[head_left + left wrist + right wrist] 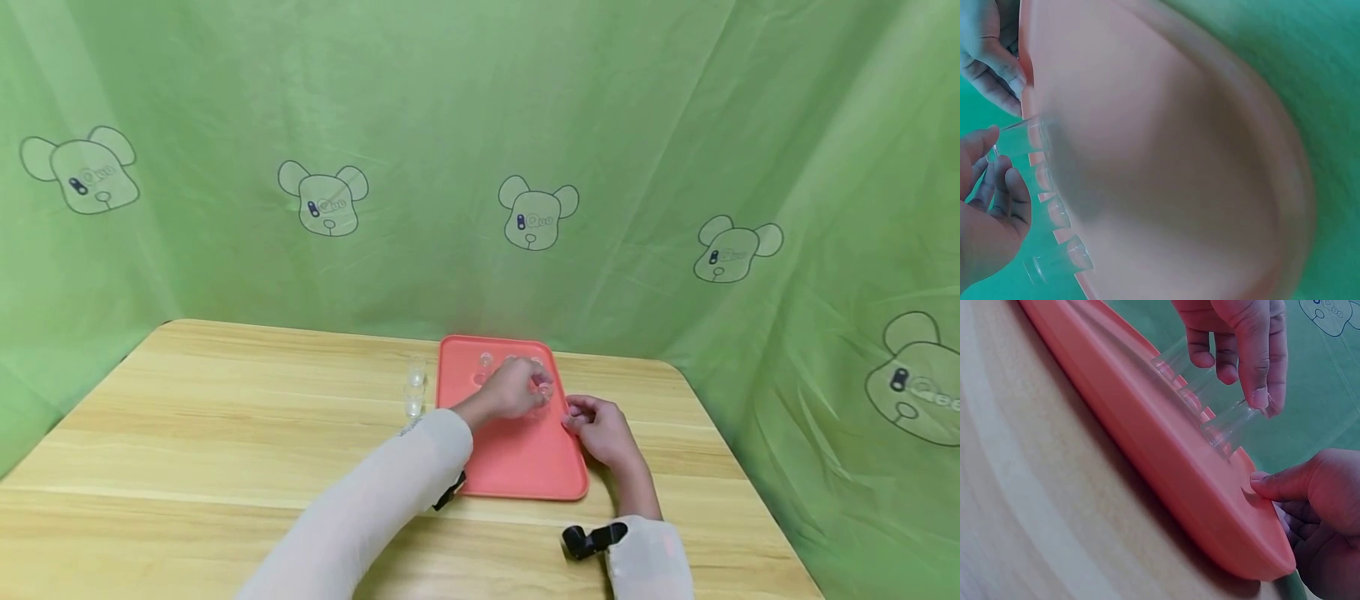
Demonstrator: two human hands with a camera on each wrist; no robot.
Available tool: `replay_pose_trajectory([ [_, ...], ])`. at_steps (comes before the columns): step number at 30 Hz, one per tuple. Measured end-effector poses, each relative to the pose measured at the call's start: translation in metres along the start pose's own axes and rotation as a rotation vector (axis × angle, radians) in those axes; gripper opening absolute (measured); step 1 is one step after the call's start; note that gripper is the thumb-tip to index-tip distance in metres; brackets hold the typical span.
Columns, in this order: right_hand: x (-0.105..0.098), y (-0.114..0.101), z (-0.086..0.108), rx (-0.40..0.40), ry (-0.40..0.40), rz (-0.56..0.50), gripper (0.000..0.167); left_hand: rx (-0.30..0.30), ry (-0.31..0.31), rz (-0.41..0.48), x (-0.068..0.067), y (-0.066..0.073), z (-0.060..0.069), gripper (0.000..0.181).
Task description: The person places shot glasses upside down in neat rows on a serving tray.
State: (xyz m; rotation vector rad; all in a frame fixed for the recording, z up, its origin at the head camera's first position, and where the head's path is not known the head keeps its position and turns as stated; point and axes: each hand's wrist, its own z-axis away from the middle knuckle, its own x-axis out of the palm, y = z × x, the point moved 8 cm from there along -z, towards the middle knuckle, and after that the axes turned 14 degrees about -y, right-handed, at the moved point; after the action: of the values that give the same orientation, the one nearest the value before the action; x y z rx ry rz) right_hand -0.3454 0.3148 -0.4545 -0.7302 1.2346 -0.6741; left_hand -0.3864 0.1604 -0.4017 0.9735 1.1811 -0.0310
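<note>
A coral-red tray (517, 467) lies on the table with several small clear glasses on it. Reaching across it, my left hand (513, 387) pinches the rim of one shot glass (1233, 428) between thumb and fingertips; the glass's base is at the tray surface. More glasses stand in a row beside it, such as the end glass (1079, 253) in the left wrist view. My right hand (603, 429) holds the tray's right edge, its thumb (1266, 482) on top of the rim and the other fingers partly hidden behind.
Left of the tray, a clear glass (416, 372) stands behind another glass (413, 402) on the wooden table (247, 417). A green curtain (435, 275) with printed bear heads hangs behind the table and along its sides.
</note>
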Motion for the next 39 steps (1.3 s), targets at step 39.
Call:
replay_pose_trajectory([
  [39, -0.002, 0.002, -0.005, -0.019, 0.035, 0.035, 0.037, 0.083, 0.058, -0.005, -0.094, -0.054, 0.086, 0.033],
])
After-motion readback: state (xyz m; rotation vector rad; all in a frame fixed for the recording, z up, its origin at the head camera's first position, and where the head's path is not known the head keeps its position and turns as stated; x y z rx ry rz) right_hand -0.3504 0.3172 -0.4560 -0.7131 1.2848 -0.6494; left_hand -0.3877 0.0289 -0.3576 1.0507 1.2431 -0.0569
